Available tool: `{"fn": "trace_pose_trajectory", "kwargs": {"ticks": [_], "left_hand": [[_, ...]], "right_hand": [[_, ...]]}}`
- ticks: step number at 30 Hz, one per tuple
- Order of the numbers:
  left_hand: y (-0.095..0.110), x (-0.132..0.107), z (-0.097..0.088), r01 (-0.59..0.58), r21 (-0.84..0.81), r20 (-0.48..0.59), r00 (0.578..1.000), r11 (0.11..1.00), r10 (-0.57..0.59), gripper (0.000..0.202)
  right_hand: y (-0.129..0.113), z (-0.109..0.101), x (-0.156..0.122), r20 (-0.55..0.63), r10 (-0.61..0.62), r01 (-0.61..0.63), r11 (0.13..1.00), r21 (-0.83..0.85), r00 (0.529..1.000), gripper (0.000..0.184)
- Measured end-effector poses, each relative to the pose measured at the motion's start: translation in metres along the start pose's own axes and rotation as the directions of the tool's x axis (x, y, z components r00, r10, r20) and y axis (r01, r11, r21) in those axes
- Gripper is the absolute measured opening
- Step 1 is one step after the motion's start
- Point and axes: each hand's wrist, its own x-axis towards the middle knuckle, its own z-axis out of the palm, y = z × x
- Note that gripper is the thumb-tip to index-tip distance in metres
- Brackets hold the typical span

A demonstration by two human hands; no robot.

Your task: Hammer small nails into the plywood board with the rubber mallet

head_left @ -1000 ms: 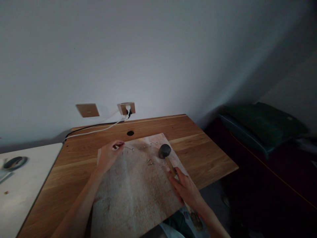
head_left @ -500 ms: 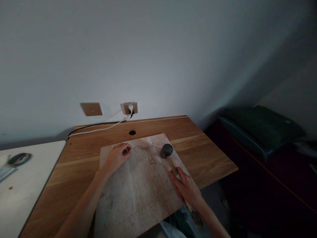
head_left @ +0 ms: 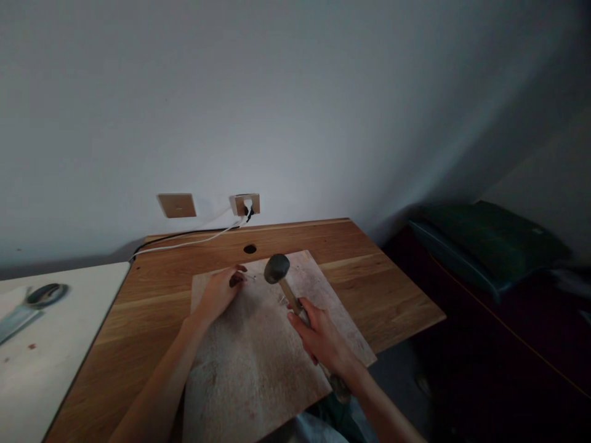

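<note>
My right hand [head_left: 322, 335] is wrapped around the wooden handle of a mallet [head_left: 277, 269] with a dark head. The mallet is raised over the far part of a pale, worn board [head_left: 249, 369]. My left hand [head_left: 219, 295] rests near the board's far left edge with its fingers curled together; what they pinch, if anything, is hidden. Just right of those fingertips a small thin nail [head_left: 250, 277] shows. A few loose nails [head_left: 282, 299] lie on the board, partly covered by the mallet handle.
Beneath the board is a wooden desk [head_left: 388, 295] with a cable hole [head_left: 250, 249]. Cables run along the wall to a socket [head_left: 248, 204]. A white table [head_left: 69, 344] on the left carries a dark round object [head_left: 47, 295]. A green cushion [head_left: 489, 246] lies at the right.
My right hand has brought the mallet leftward, so its head is now closer to my left hand. The left hand stays at its spot, its fingers slightly shifted. The view has moved a little.
</note>
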Motion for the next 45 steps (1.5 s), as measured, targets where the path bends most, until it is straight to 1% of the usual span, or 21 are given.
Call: {"fn": "trace_pose_trajectory", "kwargs": {"ticks": [2,4,6,9,12,14,18,21,25,30,35,39,42,45], "left_hand": [[0.0,0.0,-0.001,0.015,-0.035,0.009,1.0,0.999,-0.015,0.025],[0.001,0.0,-0.001,0.004,-0.032,0.001,1.0,0.999,-0.004,0.021],[0.004,0.0,0.0,-0.013,0.014,-0.009,1.0,1.0,0.013,0.016],[0.007,0.0,0.0,-0.05,0.079,-0.008,0.999,0.996,0.051,0.011],[0.008,0.001,0.0,-0.072,0.077,0.008,0.997,0.994,0.072,0.014],[0.007,0.001,0.0,-0.047,0.053,0.013,0.999,0.997,0.047,0.017],[0.006,-0.001,0.0,-0.002,-0.032,0.005,1.0,0.999,0.002,0.035],[0.007,-0.002,0.0,0.002,-0.05,0.002,1.0,0.999,-0.002,0.041],[0.009,-0.001,0.0,0.008,-0.028,-0.03,1.0,1.0,-0.009,0.045],[0.007,-0.001,-0.001,0.039,-0.037,-0.023,0.999,0.999,-0.04,0.049],[0.006,-0.002,-0.002,0.041,-0.046,-0.018,0.999,0.998,-0.042,0.045],[0.008,-0.003,-0.002,0.037,-0.023,-0.031,0.999,0.999,-0.038,0.045],[0.01,-0.003,-0.003,0.044,0.002,-0.029,0.999,0.999,-0.044,0.045],[0.011,-0.003,-0.004,0.052,0.009,-0.025,0.998,0.999,-0.052,0.046]], "right_hand": [[-0.013,0.009,0.009,0.035,-0.013,0.014,1.0,-0.022,0.999,0.026],[-0.022,0.017,0.015,0.031,-0.022,0.025,0.997,-0.074,0.999,0.022],[-0.026,0.024,0.017,0.013,-0.03,0.031,0.992,-0.122,0.999,0.02],[-0.024,0.029,0.018,0.007,-0.03,0.031,0.987,-0.157,1.0,0.021],[-0.019,0.029,0.019,0.005,-0.034,0.034,0.985,-0.167,0.999,0.024],[-0.017,0.027,0.019,0.007,-0.034,0.035,0.986,-0.162,0.999,0.025],[-0.015,0.027,0.018,0.016,-0.02,0.022,0.988,-0.151,1.0,0.023],[-0.014,0.027,0.018,0.01,-0.023,0.025,0.987,-0.16,1.0,0.022],[-0.012,0.026,0.019,0.031,-0.024,0.03,0.977,-0.21,0.999,0.021],[-0.01,0.026,0.019,0.01,-0.028,0.03,0.961,-0.274,1.0,0.024],[-0.008,0.03,0.02,0.002,-0.104,0.098,0.934,-0.345,0.995,0.028],[-0.01,0.032,0.021,0.02,-0.079,0.081,0.923,-0.375,0.997,0.028],[-0.013,0.033,0.021,0.009,-0.072,0.07,0.919,-0.389,0.997,0.029],[-0.013,0.036,0.023,0.025,-0.075,0.078,0.916,-0.394,0.997,0.029]]}}
